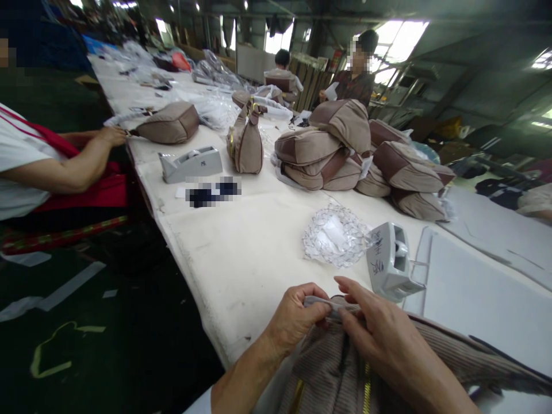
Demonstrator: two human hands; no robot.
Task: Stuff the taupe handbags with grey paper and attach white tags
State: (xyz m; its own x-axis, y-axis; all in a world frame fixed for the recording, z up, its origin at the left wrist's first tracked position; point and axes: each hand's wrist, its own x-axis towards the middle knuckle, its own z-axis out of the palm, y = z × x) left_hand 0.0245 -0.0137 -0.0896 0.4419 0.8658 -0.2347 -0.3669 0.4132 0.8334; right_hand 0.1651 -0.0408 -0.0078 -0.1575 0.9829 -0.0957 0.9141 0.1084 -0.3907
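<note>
A brown striped fabric bag (pixel 321 351) with gold zips lies at the table's near edge, in front of me. My left hand (pixel 297 316) pinches a pale, thin strip (pixel 317 301) at the bag's upper edge between thumb and fingers. From the other side, my right hand (pixel 383 330) rests on the same edge. Its thumb presses beside the strip, and its index finger is stretched out above it. Part of the bag is hidden under my right hand and forearm. Just beyond that hand stands a grey tape dispenser (pixel 383 261).
A crumpled clear plastic bundle (pixel 332 236) lies beyond my hands on the white table (pixel 233 247). Brown bags (pixel 321 146) are piled farther back. A second dispenser (pixel 192 165) stands left of an upright bag (pixel 249 146). At left, a co-worker's hand (pixel 112 136) is at another bag (pixel 170 122).
</note>
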